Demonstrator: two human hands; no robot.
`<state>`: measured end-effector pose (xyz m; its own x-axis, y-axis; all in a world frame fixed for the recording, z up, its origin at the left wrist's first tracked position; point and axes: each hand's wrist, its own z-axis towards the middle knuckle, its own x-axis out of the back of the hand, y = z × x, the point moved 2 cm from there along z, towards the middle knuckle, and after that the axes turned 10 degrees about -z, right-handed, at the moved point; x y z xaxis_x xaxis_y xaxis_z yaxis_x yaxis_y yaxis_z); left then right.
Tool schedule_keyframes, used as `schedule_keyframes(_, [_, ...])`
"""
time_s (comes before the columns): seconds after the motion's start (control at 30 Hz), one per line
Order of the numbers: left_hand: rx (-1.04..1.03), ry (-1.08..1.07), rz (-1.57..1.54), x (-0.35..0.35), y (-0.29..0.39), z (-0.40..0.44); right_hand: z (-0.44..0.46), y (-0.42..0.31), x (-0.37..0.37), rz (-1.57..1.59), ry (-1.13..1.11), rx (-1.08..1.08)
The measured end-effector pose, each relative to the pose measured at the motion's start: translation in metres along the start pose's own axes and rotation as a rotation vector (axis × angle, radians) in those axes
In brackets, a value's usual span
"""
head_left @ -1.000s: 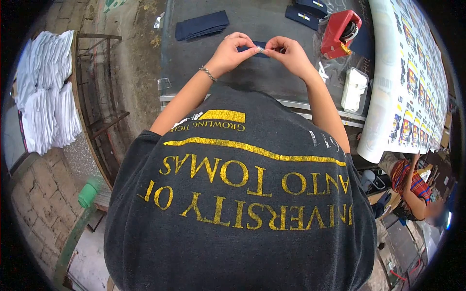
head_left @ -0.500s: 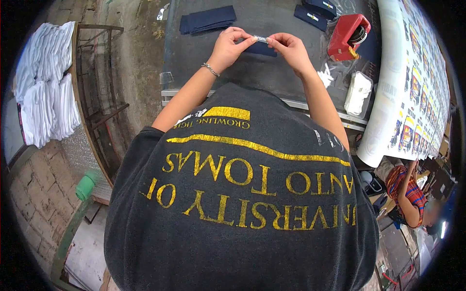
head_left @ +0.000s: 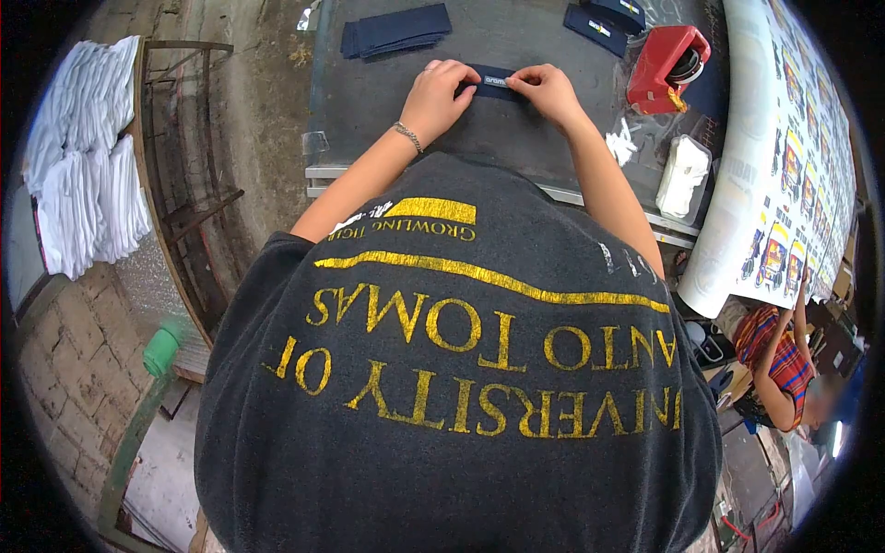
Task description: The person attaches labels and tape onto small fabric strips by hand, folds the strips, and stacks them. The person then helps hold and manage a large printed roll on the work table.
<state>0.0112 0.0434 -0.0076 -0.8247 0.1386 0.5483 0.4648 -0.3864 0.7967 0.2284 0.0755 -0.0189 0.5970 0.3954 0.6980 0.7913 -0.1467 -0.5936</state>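
Note:
A small label with white lettering point(head_left: 495, 81) lies on a dark navy fabric piece point(head_left: 498, 93) on the dark table point(head_left: 369, 111). My left hand point(head_left: 442, 97) is at the label's left end, thumb and fingers curled close together. At its right end my right hand point(head_left: 548, 90) pinches the label's edge between thumb and finger. A stack of navy fabric pieces point(head_left: 396, 31) lies at the table's back left. Further navy pieces with small labels point(head_left: 597, 29) are at the back right.
Right of my hands stand a red tape dispenser point(head_left: 666, 69), white scraps point(head_left: 621, 143) and a clear tray with white items point(head_left: 683, 177). A large printed roll point(head_left: 737, 166) hangs at the right, a person point(head_left: 779, 364) beyond it. White stacks point(head_left: 88, 157) lie left.
The label was held up between both hands and is now down on the navy fabric. My left hand has turned flatter over it, and the camera view has shifted slightly.

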Motion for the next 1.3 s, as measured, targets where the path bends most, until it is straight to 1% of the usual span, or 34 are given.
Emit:
schedule_keyframes(0.07, [0.044, -0.02, -0.017, -0.002, -0.001, -0.001, 0.002, 0.0, 0.0, -0.041, -0.001, 0.003])
schedule_keyframes(0.2, [0.023, -0.03, 0.007, -0.002, -0.001, -0.004, 0.001, -0.002, 0.0, -0.09, 0.008, -0.016])
schedule_keyframes(0.27, [-0.051, -0.014, 0.085, 0.0, 0.006, -0.005, 0.002, 0.0, -0.003, -0.1, 0.011, -0.029])
schedule_keyframes(0.33, [-0.063, -0.045, 0.145, 0.001, 0.009, -0.007, 0.004, 0.003, -0.006, -0.109, 0.013, -0.041])
schedule_keyframes(0.4, [-0.074, -0.077, 0.204, 0.002, 0.012, -0.008, 0.006, 0.007, -0.009, -0.173, 0.069, -0.006])
schedule_keyframes(0.47, [-0.113, -0.115, 0.308, 0.002, 0.015, -0.01, 0.004, 0.004, -0.008, -0.158, 0.074, -0.01])
schedule_keyframes(0.5, [-0.114, -0.116, 0.308, 0.003, 0.016, -0.01, 0.002, 0.003, -0.007, -0.142, 0.079, -0.012])
schedule_keyframes(0.6, [-0.102, -0.084, 0.387, 0.005, 0.015, -0.01, 0.0, 0.002, -0.008, -0.142, 0.112, -0.018])
schedule_keyframes(0.67, [-0.116, 0.017, 0.45, 0.007, 0.007, -0.008, 0.0, 0.001, -0.007, -0.141, 0.109, -0.016])
schedule_keyframes(0.7, [-0.123, 0.033, 0.462, 0.007, 0.001, -0.007, 0.0, 0.0, -0.007, -0.142, 0.106, -0.015])
schedule_keyframes(0.8, [-0.132, 0.029, 0.439, 0.007, -0.006, -0.005, -0.001, -0.001, -0.004, -0.092, 0.07, -0.011])
schedule_keyframes(0.93, [-0.159, 0.063, 0.425, 0.005, -0.009, -0.005, -0.001, 0.004, -0.005, -0.098, 0.103, 0.02])
schedule_keyframes(1.03, [-0.153, 0.064, 0.411, 0.006, -0.008, -0.005, -0.002, 0.003, -0.003, -0.035, 0.105, 0.017])
schedule_keyframes(1.13, [-0.157, 0.067, 0.421, 0.006, -0.004, -0.004, -0.001, 0.003, -0.003, -0.019, 0.044, 0.002])
schedule_keyframes(1.2, [-0.174, 0.057, 0.45, 0.005, 0.0, -0.003, 0.003, 0.007, -0.008, -0.099, 0.136, 0.021])
schedule_keyframes(1.3, [-0.235, 0.024, 0.404, 0.001, 0.006, -0.001, -0.002, -0.003, -0.004, -0.091, 0.111, -0.03])
